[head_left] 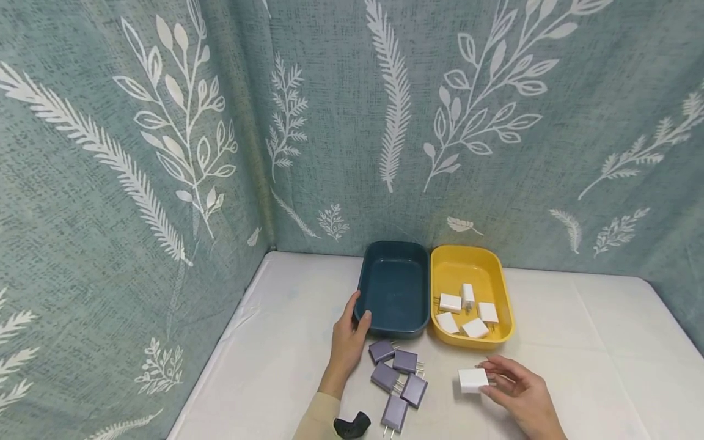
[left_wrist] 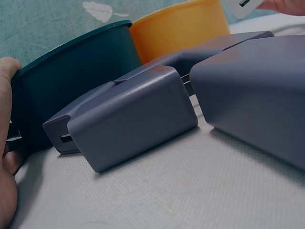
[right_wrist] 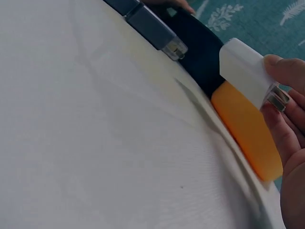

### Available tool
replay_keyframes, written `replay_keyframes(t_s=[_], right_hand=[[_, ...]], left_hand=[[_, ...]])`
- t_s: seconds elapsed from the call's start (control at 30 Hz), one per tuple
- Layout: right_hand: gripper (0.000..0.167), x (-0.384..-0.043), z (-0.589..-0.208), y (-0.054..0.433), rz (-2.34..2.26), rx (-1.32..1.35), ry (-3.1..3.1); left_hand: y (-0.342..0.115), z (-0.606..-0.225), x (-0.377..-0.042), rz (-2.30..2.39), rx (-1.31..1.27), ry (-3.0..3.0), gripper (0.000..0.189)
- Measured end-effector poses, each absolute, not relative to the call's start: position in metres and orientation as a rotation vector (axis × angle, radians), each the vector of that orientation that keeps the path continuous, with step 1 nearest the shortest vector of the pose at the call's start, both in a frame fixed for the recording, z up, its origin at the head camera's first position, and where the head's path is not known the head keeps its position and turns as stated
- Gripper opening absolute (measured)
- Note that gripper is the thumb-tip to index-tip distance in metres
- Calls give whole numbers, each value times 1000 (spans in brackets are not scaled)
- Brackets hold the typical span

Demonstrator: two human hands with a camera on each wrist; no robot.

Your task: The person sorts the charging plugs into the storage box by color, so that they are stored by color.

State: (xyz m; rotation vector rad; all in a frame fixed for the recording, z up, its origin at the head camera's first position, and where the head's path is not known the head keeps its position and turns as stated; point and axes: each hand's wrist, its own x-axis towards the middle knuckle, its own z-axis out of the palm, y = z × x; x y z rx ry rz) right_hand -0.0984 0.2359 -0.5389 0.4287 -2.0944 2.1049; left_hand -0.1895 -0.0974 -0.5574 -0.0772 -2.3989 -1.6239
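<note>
Between thumb and fingers my right hand (head_left: 519,391) pinches a white plug-in charger (head_left: 473,380) in front of the yellow tray (head_left: 508,318). In the right wrist view, metal prongs (right_wrist: 278,98) show at the end of this charger (right_wrist: 245,69), near the fingers. My left hand (head_left: 348,342) holds the near left corner of the dark blue tray (head_left: 393,335), thumb at the rim and fingers along the left side. Several purple-grey chargers (head_left: 395,412) with prongs lie on the table near that hand, below the blue tray. Several white chargers (head_left: 475,328) lie inside the yellow tray.
Both trays stand side by side on the white cloth-covered table (head_left: 577,342), near the back edge. Behind them hangs a green-blue curtain (head_left: 341,153) with white leaf prints, which also runs along the left side. A black strap (head_left: 352,425) sits at the left wrist.
</note>
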Motion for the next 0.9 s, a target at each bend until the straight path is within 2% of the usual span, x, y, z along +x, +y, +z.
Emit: replay_keyframes(t_s=[0.3,0.5,0.7,0.9], right_hand=[[56,-105,-527,240,2029,338,-2122],[55,-108,-522,242,1997,353,-2116],[53,-113,-522,243,2032,475,-2007],[53,-114,-517,243,2019,411,-1983]], left_hand=[[-97,-555,-191,-1631,-85,-2399,53],[-97,-554,-191,-1637,-79,-2394,53],[-97,-555,-190,-1657,-65,-2400,54],[-97,-555,-188,-1650,-78,-2390,53]])
